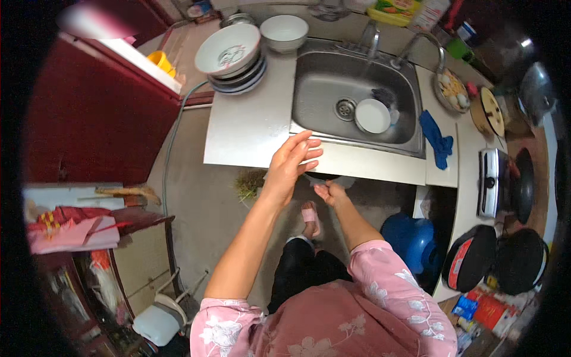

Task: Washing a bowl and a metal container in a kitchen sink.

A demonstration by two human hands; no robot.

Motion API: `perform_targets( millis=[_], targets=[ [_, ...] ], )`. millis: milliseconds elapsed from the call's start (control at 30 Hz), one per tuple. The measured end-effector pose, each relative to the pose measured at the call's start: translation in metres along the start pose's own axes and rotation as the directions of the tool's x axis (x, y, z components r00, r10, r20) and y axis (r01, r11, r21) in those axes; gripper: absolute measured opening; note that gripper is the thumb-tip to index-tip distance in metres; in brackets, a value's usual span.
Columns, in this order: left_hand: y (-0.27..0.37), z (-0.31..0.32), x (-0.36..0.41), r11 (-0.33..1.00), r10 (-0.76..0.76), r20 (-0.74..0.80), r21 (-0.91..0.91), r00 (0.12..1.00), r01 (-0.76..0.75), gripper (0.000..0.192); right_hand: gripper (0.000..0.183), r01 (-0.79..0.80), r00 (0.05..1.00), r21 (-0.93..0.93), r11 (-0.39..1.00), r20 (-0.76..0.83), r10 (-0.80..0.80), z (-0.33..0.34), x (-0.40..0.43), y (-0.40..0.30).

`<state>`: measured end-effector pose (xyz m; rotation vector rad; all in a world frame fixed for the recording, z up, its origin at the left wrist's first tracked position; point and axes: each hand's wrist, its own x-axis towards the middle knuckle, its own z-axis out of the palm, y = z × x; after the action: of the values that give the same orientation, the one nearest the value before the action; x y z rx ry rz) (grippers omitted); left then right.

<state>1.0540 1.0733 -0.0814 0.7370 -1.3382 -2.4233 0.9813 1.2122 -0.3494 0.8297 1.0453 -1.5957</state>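
Observation:
My left hand is raised at the counter's front edge, fingers apart and empty, its skin looking wet. Lower down, my right hand hangs in front of the counter with its fingers loosely spread and nothing visible in it. Close to its fingertips is a dark round bin with a pale plastic liner, mostly hidden beneath the counter. Beyond both hands lies a stainless steel sink. A white bowl sits in it beside the drain strainer. Dark scraps lie behind that bowl.
On the left counter are stacked bowls and plates and another white bowl. A blue cloth lies right of the sink, near a bowl of eggs. A blue water jug stands below. Greens lie on the floor.

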Motion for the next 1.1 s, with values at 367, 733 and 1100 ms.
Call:
perform_targets(
  millis=[367, 733, 1100],
  targets=[
    [-0.045, -0.013, 0.045, 0.976, -0.152, 0.017, -0.156, 0.988, 0.152, 0.037, 0.027, -0.001, 0.985, -0.63, 0.776, -0.133, -0.106, -0.088, -0.156, -0.063],
    [-0.064, -0.005, 0.074, 0.899, -0.229, -0.006, -0.384, 0.973, 0.209, 0.04, 0.015, 0.24, 0.875, -0.66, 0.712, -0.171, -0.453, -0.081, -0.228, -0.187],
    [-0.065, -0.016, 0.087, 0.92, -0.258, -0.195, -0.35, 0.946, 0.178, 0.039, 0.016, 0.376, 0.885, -0.778, 0.503, 0.142, -0.443, -0.022, -0.112, -0.251]
  ],
)
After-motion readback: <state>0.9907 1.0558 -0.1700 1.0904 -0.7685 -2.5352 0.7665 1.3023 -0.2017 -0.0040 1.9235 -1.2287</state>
